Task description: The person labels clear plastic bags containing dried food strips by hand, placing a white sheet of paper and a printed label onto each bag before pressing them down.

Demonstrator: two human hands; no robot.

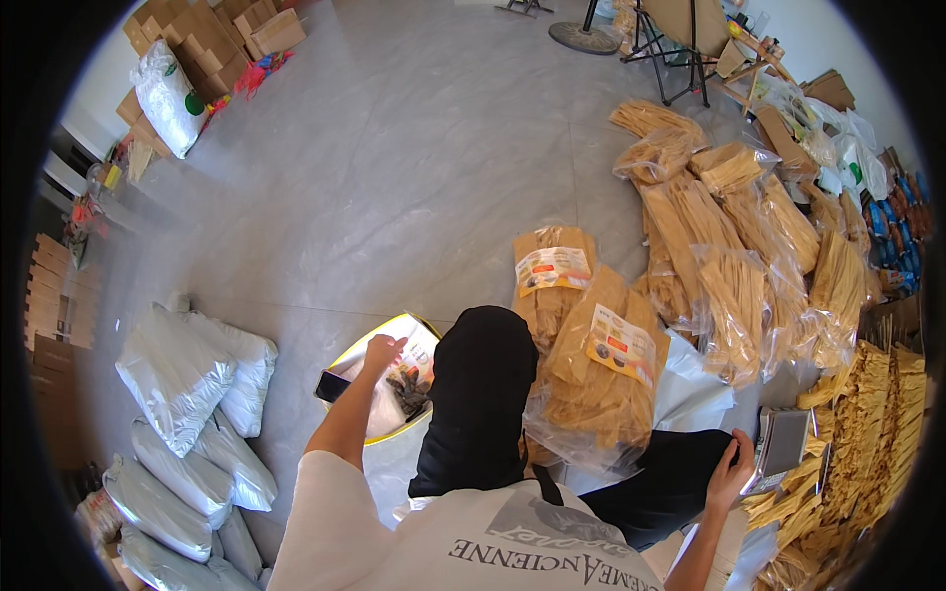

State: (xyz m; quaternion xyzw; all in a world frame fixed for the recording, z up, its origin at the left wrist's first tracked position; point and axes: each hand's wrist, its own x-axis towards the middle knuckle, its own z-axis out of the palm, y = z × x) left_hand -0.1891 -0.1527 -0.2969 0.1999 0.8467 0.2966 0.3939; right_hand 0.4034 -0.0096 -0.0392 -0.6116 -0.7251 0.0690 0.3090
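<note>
My left hand (384, 356) reaches over a white tub with a yellow rim (347, 360), its fingertips at a printed label sheet (423, 351) inside. Whether the fingers grip the sheet cannot be told. Dark work gloves (409, 393) and clear plastic film (384, 414) also lie in the tub, and a phone (332, 385) rests at its left rim. My right hand (732, 469) is at my right knee with nothing visible in it, beside a digital scale (780, 447). Between my legs lie clear bags of dried tan sheets or strips (591, 399), bearing printed labels (622, 345).
More bagged strips (695, 221) cover the floor to the right. Loose yellowish strips (861, 421) are piled beyond the scale. Filled silvery-white sacks (177, 377) are stacked at left. Cardboard boxes (203, 44) stand far left, and a folding chair (684, 37) far right.
</note>
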